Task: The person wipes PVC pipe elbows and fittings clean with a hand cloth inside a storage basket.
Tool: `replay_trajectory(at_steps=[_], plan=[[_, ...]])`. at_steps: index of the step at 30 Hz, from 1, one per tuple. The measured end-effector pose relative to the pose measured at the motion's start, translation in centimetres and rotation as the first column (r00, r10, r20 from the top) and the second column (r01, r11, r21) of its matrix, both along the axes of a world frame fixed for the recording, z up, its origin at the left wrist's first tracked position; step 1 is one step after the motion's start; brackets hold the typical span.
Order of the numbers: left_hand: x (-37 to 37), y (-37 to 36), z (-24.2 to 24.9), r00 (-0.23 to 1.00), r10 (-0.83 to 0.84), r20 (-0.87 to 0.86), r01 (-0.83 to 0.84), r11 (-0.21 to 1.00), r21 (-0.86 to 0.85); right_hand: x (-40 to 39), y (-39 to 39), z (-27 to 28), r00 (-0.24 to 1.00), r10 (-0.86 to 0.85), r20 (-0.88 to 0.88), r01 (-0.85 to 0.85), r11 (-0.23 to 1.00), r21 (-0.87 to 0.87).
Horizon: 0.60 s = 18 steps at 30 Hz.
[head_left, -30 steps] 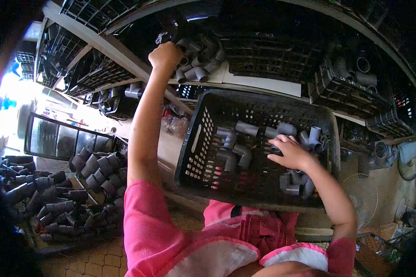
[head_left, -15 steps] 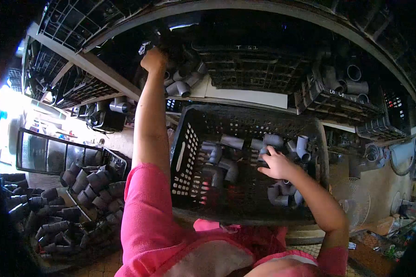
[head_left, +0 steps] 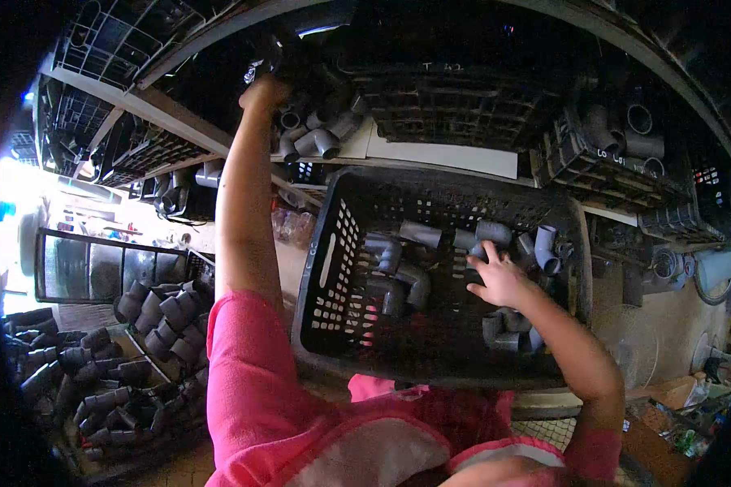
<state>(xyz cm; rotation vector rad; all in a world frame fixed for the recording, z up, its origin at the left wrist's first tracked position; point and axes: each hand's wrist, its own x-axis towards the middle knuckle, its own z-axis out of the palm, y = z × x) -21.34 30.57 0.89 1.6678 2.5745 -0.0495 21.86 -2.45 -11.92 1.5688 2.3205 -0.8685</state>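
A black plastic crate (head_left: 326, 268) stands in front of me with several grey pipe fittings in it. Inside it, my right hand (head_left: 502, 280) is spread with fingers apart, its fingertips right at a grey elbow fitting (head_left: 493, 233). My left hand (head_left: 265, 92) reaches up into the dark shelf at the upper left, beside a shiny crumpled piece (head_left: 253, 71). Shadow hides its fingers, and I cannot tell whether they hold anything. Just below that hand lie more grey elbows (head_left: 313, 144). At the crate's left, another elbow (head_left: 414, 284) rests on the bottom.
A dark crate (head_left: 463, 105) sits on the shelf behind, and another crate (head_left: 617, 174) with fittings stands to its right. A large heap of grey fittings (head_left: 105, 373) fills the lower left. A shelf beam (head_left: 138, 109) runs diagonally above my left arm.
The whole view has shifted slightly, with the crate a little to the right and higher. My left hand has gone deeper into shadow; my right hand stays over the same fittings.
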Motion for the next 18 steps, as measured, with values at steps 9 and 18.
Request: replay_trajectory(at_steps=[9,18], plan=[[-3.9,0.0,0.4,0.995,-0.064,0.072,0.075,0.982,-0.176,-0.7,0.4,0.6,0.999,0.023,0.042,-0.023,1.0,-0.002],[-6.1,-2.7,1.7,0.937,-0.329,0.12,0.339,0.938,-0.072,-1.4,0.7,1.6,0.999,-0.016,0.035,-0.001,0.898,0.441]])
